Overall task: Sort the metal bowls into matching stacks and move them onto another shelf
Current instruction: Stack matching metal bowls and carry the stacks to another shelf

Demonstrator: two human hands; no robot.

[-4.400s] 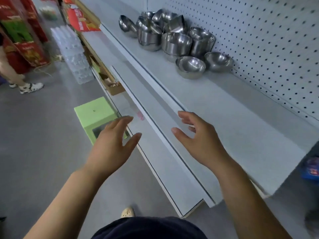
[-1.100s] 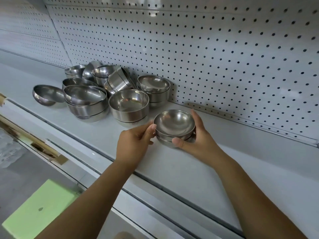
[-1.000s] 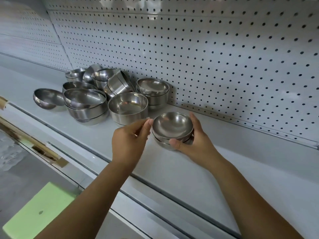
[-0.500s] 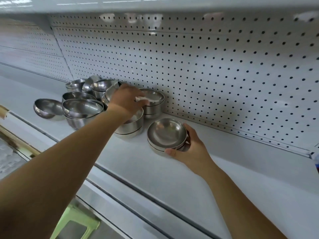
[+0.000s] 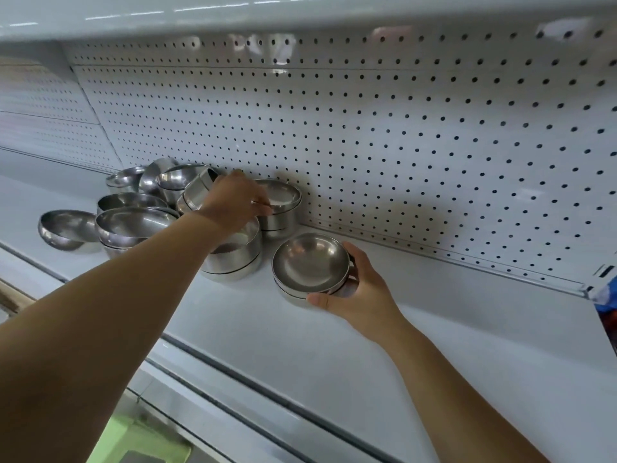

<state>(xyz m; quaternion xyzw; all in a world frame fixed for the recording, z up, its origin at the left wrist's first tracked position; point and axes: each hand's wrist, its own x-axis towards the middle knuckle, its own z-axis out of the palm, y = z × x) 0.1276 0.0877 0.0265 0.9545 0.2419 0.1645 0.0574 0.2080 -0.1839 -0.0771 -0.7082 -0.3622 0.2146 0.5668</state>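
A small stack of two shallow metal bowls (image 5: 309, 265) sits on the white shelf (image 5: 367, 342). My right hand (image 5: 359, 292) grips this stack from its right side, thumb at the front rim. My left hand (image 5: 235, 203) reaches further back and pinches the near rim of the top bowl on a taller stack (image 5: 280, 203) against the pegboard. In front of that stands a stack of straight-sided bowls (image 5: 235, 253). More bowls crowd to the left: a wide stack (image 5: 130, 228), a single bowl (image 5: 65, 228) and several at the back (image 5: 173, 180), one tipped on its side.
A white pegboard wall (image 5: 400, 135) backs the shelf, and another shelf (image 5: 233, 11) hangs overhead. Bare shelf surface runs to the right of the bowls. A lower shelf edge (image 5: 233, 426) juts out below, with a green stool (image 5: 140, 442) on the floor. Blue packaging (image 5: 609, 305) shows at right.
My left hand left the shallow stack and reached back to the taller stack at the pegboard, now pinching its top bowl. My right hand has kept its hold on the shallow stack.
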